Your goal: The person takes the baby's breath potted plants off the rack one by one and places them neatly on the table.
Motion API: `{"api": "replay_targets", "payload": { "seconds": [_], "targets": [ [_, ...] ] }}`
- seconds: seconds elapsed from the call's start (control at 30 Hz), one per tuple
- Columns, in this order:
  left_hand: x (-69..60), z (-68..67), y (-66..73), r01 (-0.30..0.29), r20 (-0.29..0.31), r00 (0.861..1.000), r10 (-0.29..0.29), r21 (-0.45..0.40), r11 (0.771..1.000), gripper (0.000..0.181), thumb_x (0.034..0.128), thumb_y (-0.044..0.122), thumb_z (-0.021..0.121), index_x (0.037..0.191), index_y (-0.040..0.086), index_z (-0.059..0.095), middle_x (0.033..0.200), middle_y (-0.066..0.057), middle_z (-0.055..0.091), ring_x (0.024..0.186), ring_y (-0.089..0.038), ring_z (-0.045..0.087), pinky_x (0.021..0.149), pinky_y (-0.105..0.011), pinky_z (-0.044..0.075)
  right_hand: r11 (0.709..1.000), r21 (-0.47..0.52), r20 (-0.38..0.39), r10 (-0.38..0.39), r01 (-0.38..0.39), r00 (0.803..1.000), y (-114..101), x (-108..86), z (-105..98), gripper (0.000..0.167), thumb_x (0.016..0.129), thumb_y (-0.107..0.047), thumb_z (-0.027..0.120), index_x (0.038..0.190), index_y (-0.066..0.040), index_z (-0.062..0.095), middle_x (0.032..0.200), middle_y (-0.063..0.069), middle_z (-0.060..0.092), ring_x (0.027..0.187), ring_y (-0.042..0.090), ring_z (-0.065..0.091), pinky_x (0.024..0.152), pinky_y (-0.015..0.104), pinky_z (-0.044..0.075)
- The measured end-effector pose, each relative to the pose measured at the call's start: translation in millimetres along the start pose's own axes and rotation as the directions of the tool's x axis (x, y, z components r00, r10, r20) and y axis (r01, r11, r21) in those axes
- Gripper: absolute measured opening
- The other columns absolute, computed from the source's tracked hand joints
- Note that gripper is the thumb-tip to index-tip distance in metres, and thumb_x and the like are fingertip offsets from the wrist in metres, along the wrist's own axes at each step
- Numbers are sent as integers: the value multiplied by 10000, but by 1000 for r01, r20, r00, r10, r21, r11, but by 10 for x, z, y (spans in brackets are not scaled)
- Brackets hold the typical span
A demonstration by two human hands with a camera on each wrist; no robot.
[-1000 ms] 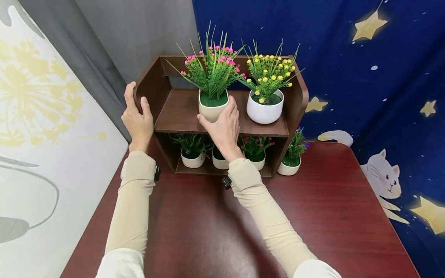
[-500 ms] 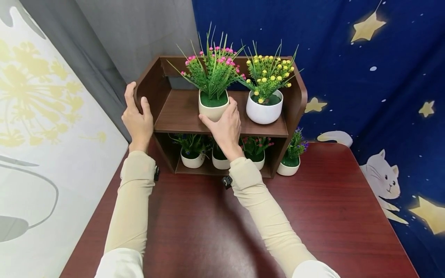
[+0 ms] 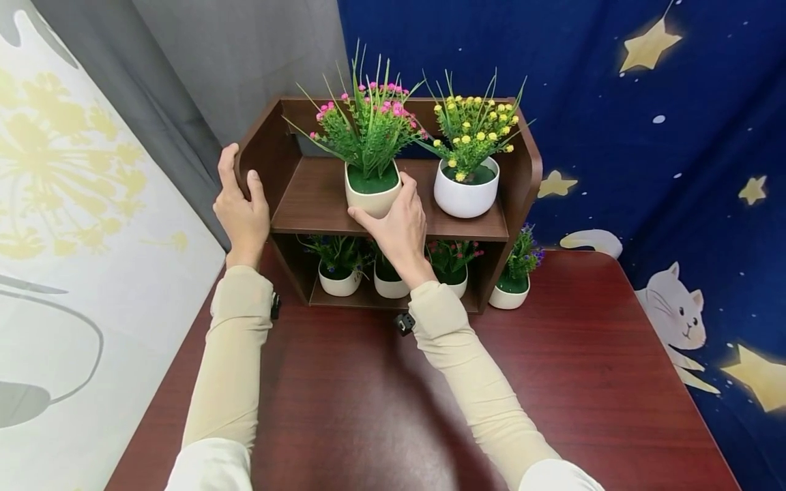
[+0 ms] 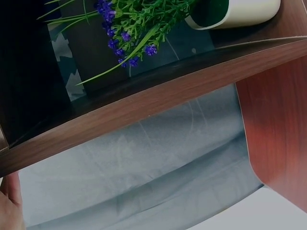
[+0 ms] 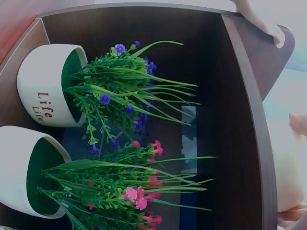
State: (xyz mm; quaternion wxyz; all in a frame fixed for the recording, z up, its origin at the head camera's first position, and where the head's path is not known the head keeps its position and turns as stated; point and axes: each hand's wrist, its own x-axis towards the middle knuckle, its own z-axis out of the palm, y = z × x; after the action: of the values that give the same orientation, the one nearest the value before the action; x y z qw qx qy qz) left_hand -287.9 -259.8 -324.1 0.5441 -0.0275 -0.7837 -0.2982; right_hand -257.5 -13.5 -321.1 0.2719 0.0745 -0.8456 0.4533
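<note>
Grips, in right hand [image 3: 400, 228]: cream pot [image 3: 370, 201] with pink-flowered plant [image 3: 376, 133], clasped between thumb at the front and fingers on the far right side. Sits at or just above the front of the shelf unit's [image 3: 319, 194] upper board, slightly left of centre; cannot tell whether touching, base being hidden by the hand. Held by the pot wall, probably to keep fingers clear of foliage.

Grips, in left hand [image 3: 241, 211]: left side panel [image 3: 276, 150] of the shelf unit, thumb inside, fingers outside; apparently for steadiness.

Stands at right on the shelf unit's upper board: white pot [image 3: 464, 199], rounded like a bowl, with yellow-flowered plant [image 3: 473, 133]; set near the right panel, perhaps to give spreading leaves room.

Stand in a row in the shelf unit's lower compartment, likely sharing its width: left lower pot [image 3: 340, 283], purple-flowered, lettered "Life"; middle lower pot [image 3: 389, 288]; right lower pot [image 3: 459, 290], partly behind the forearm.

Stands just outside the shelf unit's right panel: purple-flowered pot [image 3: 510, 299].

Materials: brown wood-grain boards, rounded corners; smooth pots, ceramic or plastic, cannot tell; grassy blades, seemingly artificial. Beneath the shelf unit, glossy red-brown table [image 3: 344, 395]; behind, folded grey curtain [image 3: 264, 54] and star-printed navy curtain [image 3: 583, 82].
</note>
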Motion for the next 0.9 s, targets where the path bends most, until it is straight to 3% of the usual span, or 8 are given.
{"api": "replay_targets", "payload": {
  "seconds": [0.77, 0.9],
  "targets": [
    [9, -6, 3, 11, 16, 1000, -11, 7, 1000, 410, 945, 300, 428, 1350, 230, 435, 1136, -35, 618, 532, -292, 434, 524, -382, 293, 996, 65, -8, -55, 55, 998, -268, -196, -338, 918, 598, -539, 801, 1288, -90, 394, 1164, 56, 556, 985, 194, 557, 814, 332, 422],
    [2, -5, 2, 10, 17, 1000, -10, 7, 1000, 413, 945, 303, 427, 1351, 228, 435, 1199, 31, 596, 541, -301, 439, 527, -392, 294, 996, 62, -7, -63, 64, 998, -308, -237, -385, 912, 595, -533, 805, 1282, -95, 395, 1158, 51, 564, 983, 195, 562, 808, 327, 426]
  ]
}}
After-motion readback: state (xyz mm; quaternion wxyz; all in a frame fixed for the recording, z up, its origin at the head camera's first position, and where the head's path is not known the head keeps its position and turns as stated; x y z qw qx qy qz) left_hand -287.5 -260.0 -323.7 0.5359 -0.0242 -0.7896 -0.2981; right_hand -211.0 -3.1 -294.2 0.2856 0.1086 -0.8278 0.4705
